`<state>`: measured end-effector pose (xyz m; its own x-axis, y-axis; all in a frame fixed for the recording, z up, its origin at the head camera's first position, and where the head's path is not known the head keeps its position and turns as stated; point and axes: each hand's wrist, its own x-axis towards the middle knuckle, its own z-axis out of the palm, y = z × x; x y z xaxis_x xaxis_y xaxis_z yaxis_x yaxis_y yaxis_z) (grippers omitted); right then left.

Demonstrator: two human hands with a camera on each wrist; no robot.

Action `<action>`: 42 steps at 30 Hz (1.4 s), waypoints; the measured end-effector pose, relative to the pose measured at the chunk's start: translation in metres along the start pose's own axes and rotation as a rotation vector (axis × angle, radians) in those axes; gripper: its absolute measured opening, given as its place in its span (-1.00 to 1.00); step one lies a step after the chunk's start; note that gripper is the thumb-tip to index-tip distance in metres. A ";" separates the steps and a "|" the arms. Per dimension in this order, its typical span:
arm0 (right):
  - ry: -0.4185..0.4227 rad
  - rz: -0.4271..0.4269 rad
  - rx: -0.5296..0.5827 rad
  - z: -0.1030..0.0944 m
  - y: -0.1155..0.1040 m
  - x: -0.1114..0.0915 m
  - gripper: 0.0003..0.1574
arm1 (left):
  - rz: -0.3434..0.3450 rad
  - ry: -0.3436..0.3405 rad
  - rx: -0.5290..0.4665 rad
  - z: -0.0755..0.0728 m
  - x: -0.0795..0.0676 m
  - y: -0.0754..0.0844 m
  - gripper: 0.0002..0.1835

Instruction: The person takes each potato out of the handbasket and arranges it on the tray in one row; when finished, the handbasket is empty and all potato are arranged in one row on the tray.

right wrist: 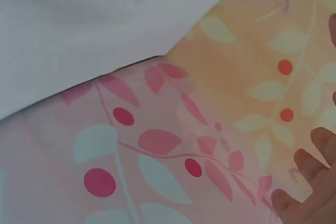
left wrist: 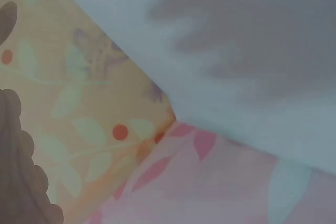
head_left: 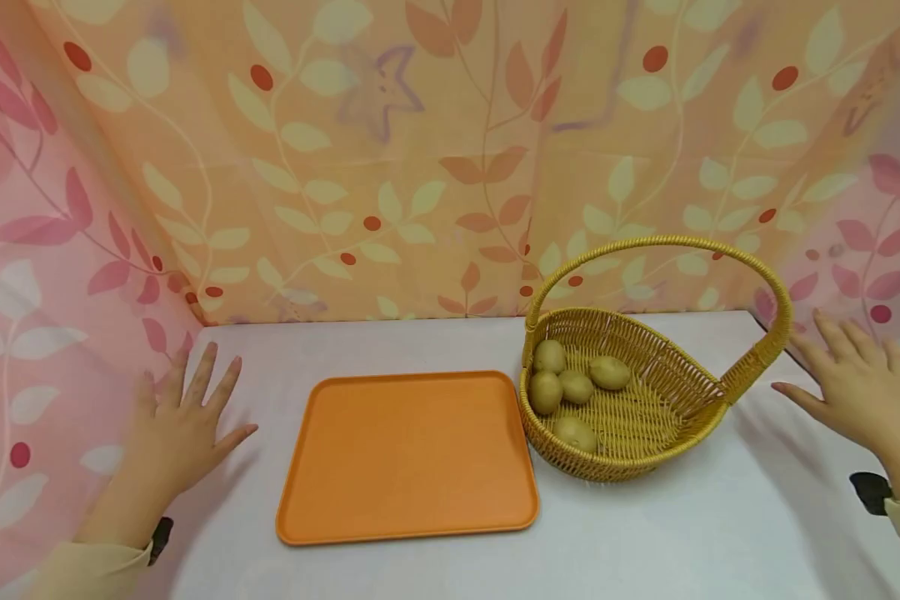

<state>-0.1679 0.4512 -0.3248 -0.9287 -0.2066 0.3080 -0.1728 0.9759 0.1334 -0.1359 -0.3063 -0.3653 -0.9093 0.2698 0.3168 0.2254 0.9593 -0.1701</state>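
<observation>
My left hand (head_left: 183,429) hovers over the left side of the table, fingers spread, holding nothing. To its right lies an orange rectangular tray (head_left: 412,458) with a bare surface. My right hand (head_left: 862,383) is held up at the far right with its fingers spread and nothing in it. Between that hand and the tray stands a yellow wicker basket (head_left: 660,421) with a tall arched handle (head_left: 656,242). Several brownish-green, potato-like round things (head_left: 610,372) lie in it, mostly toward its left side. Fingertips of the right hand show at the edge of the right wrist view.
A white table (head_left: 397,575) carries the tray and basket, whose left side sits right by the tray's right edge. Leaf-patterned curtains (head_left: 435,192) hang behind the table and on both sides. The left hand casts a shadow on the tabletop in the left wrist view.
</observation>
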 end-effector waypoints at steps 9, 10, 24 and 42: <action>0.269 0.001 0.267 -0.005 -0.023 -0.018 -0.04 | -0.011 0.016 -0.131 0.011 -0.029 0.048 -0.05; 0.321 0.026 0.308 -0.007 -0.028 -0.020 -0.08 | -0.009 0.017 -0.145 0.012 -0.031 0.053 -0.05; 1.081 0.117 0.665 -0.029 -0.134 -0.003 -0.60 | -0.021 -0.044 -0.265 0.021 -0.040 0.081 -0.09; 0.566 -0.361 0.782 -0.002 -0.199 0.028 -0.38 | -0.024 -0.230 -0.357 0.026 -0.037 0.081 -0.20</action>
<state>-0.1590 0.2511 -0.3408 -0.5234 -0.3026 0.7965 -0.7641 0.5803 -0.2817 -0.0934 -0.2410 -0.4152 -0.9611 0.2599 0.0934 0.2731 0.9448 0.1811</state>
